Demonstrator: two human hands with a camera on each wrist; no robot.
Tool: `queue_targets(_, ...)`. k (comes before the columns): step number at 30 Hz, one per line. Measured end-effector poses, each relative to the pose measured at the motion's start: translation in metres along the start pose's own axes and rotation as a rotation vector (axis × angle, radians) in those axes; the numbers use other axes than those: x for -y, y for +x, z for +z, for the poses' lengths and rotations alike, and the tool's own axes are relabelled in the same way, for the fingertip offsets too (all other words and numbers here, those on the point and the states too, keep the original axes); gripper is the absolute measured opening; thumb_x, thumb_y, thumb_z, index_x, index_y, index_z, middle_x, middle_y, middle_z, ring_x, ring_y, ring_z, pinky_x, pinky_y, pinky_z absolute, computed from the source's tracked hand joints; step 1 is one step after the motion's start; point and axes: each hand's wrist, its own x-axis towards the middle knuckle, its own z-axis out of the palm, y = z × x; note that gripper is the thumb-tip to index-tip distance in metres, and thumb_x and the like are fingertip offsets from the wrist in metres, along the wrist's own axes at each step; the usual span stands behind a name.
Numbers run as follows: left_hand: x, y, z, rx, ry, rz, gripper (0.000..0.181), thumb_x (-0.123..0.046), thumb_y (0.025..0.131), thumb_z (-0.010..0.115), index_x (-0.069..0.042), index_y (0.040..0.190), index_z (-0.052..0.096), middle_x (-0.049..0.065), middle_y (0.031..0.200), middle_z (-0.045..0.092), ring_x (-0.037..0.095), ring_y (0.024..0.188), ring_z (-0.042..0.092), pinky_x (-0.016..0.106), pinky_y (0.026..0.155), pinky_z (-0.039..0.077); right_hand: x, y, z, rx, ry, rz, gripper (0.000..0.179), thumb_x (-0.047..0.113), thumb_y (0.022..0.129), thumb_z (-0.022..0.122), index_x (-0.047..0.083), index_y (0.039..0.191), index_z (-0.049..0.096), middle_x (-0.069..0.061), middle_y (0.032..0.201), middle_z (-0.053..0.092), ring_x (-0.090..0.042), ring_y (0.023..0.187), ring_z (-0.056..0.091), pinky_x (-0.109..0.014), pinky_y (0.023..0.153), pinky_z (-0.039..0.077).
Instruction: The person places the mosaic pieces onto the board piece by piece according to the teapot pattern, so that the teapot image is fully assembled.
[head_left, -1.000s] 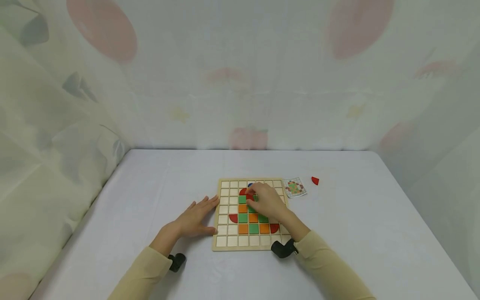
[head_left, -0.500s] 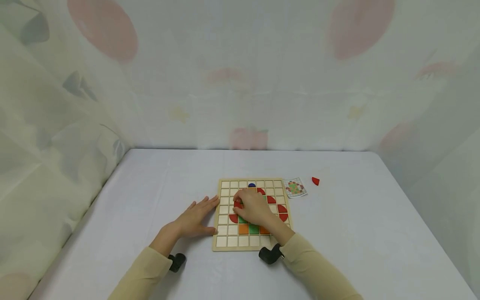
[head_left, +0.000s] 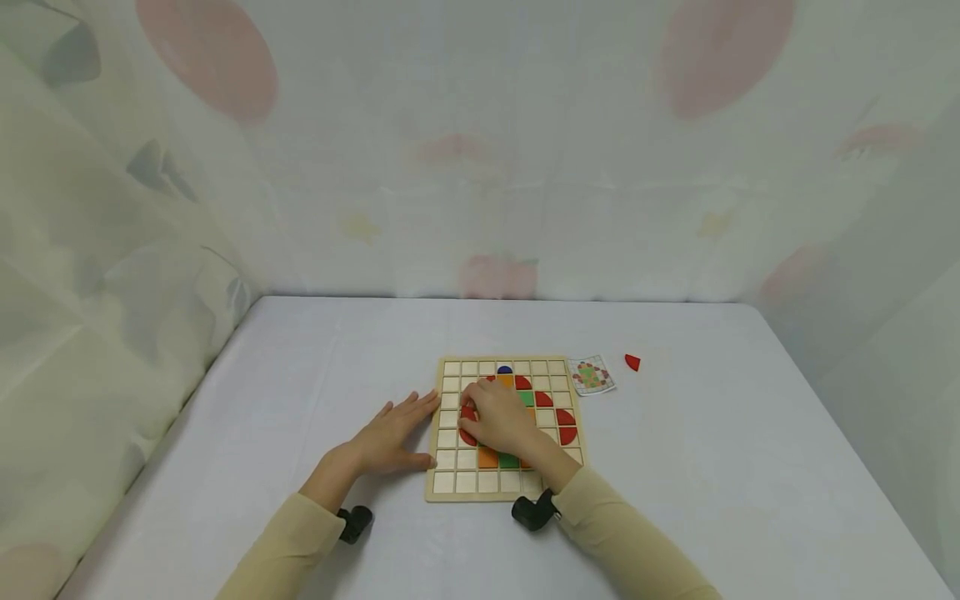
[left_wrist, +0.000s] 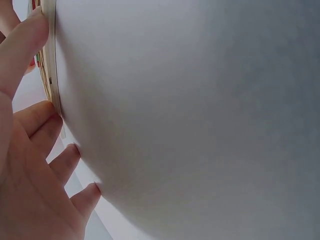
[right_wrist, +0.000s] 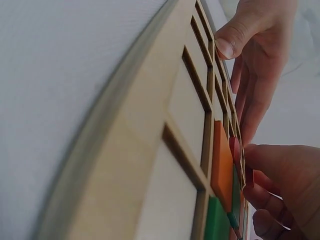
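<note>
A wooden grid board [head_left: 465,497] lies on the table, with green, orange and red pieces in its squares. Over its left-middle part my right hand [head_left: 501,418] pinches a red quarter-circle tile [head_left: 468,413] between thumb and fingers, down at a square. Just below it sits another red quarter-circle tile [head_left: 468,437]. The right wrist view shows the pinching fingertips [right_wrist: 252,152] close at the board's surface, beside an orange square tile [right_wrist: 222,165]. My left hand [head_left: 386,437] is spread flat, its thumb and fingertips against the board's left edge. My right hand hides several middle squares.
A small printed pattern card [head_left: 591,376] touches the board's upper right side. Farther right lies a loose red quarter-circle tile [head_left: 633,362]. More red tiles [head_left: 566,417] sit at the board's right, and a blue half-round tile [head_left: 505,369] is at its top.
My right hand has moved left and toward me over the board, carrying the red quarter-circle tile from the upper middle to the left side. My left hand has stayed in place.
</note>
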Motion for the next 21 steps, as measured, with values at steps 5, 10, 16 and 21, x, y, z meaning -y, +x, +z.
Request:
queue_targets(5, -0.0004, 0.0004, -0.0001, 0.0, 0.005, -0.004, 0.088, -0.038, 0.076, 0.073, -0.009, 0.145, 0.028, 0.005, 0.152, 0.024, 0.034, 0.139, 0.018, 0.061, 0.107, 0.014, 0.0022, -0.0006, 0.0009, 0.01, -0.011, 0.001, 0.023, 0.033, 0.081, 0.069, 0.017, 0.095, 0.061, 0.007, 0.08, 0.052, -0.011, 0.074, 0.047, -0.026, 0.064, 0.039)
queue_targets(10, -0.0003, 0.0014, 0.0003, 0.0, 0.01, -0.006, 0.088, -0.039, 0.076, 0.073, -0.009, 0.145, 0.028, 0.006, 0.152, 0.024, 0.034, 0.139, 0.018, 0.061, 0.107, 0.014, 0.0037, -0.0012, 0.0007, 0.018, -0.024, 0.006, 0.023, 0.033, 0.08, 0.069, 0.018, 0.095, 0.061, 0.007, 0.08, 0.052, -0.012, 0.076, 0.048, -0.028, 0.065, 0.038)
queue_targets(16, -0.0002, 0.0017, 0.0004, -0.001, 0.012, -0.003, 0.088, -0.038, 0.076, 0.073, -0.009, 0.145, 0.028, 0.006, 0.152, 0.024, 0.034, 0.139, 0.018, 0.062, 0.107, 0.015, 0.0031, -0.0007, -0.0003, 0.036, 0.001, 0.02, 0.022, 0.032, 0.081, 0.069, 0.018, 0.096, 0.061, 0.006, 0.081, 0.052, -0.012, 0.076, 0.047, -0.026, 0.065, 0.038)
queue_targets(21, -0.0007, 0.0014, 0.0002, 0.003, 0.008, -0.007, 0.089, -0.038, 0.075, 0.074, -0.009, 0.145, 0.028, 0.005, 0.152, 0.023, 0.034, 0.139, 0.018, 0.062, 0.107, 0.015, 0.0006, 0.0, 0.0009, 0.03, 0.002, 0.013, 0.022, 0.032, 0.081, 0.069, 0.018, 0.096, 0.062, 0.006, 0.081, 0.052, -0.01, 0.074, 0.047, -0.024, 0.065, 0.04)
